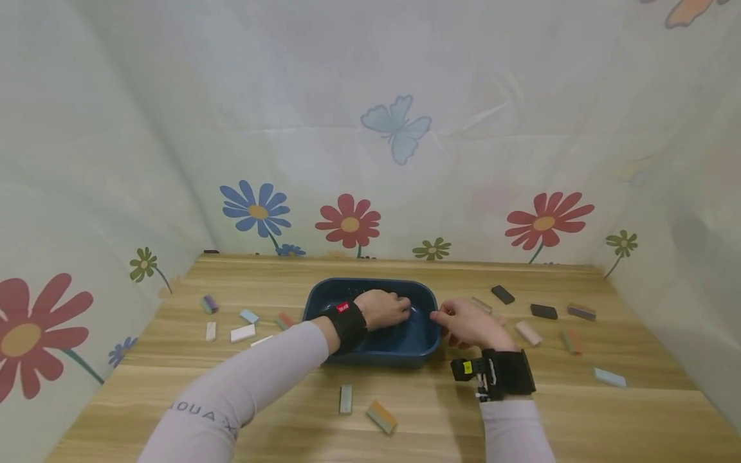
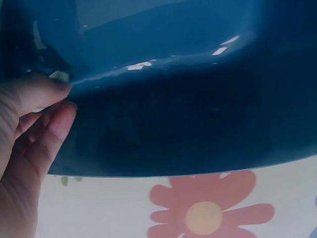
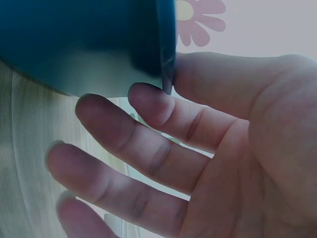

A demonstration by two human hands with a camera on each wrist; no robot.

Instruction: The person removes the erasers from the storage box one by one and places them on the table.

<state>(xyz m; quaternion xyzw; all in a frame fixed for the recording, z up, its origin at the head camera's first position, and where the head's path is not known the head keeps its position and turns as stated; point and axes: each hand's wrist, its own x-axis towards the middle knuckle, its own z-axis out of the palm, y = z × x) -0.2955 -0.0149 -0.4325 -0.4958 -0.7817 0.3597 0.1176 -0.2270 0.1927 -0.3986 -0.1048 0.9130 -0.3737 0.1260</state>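
Note:
A dark blue rectangular basin (image 1: 382, 361) with rounded corners stands on the wooden table. My left hand (image 1: 382, 310) reaches down inside it. In the left wrist view its thumb and fingers pinch a small pale block (image 2: 60, 76), mostly hidden by the thumb. At the basin's right end, my right hand (image 1: 471, 323) pinches the rim between thumb and index finger. The right wrist view shows the thumb on one side of the basin wall (image 3: 167, 54) and the index fingertip on the other, with the remaining fingers loosely bent below.
Small blocks lie scattered around the basin. To the right are black (image 1: 503, 294), pink (image 1: 529, 333) and light blue (image 1: 610, 377) ones. White (image 1: 242, 332) and purple (image 1: 210, 304) blocks lie left; an orange-green block (image 1: 381, 417) lies in front. A flowered curtain (image 1: 451, 193) hangs behind.

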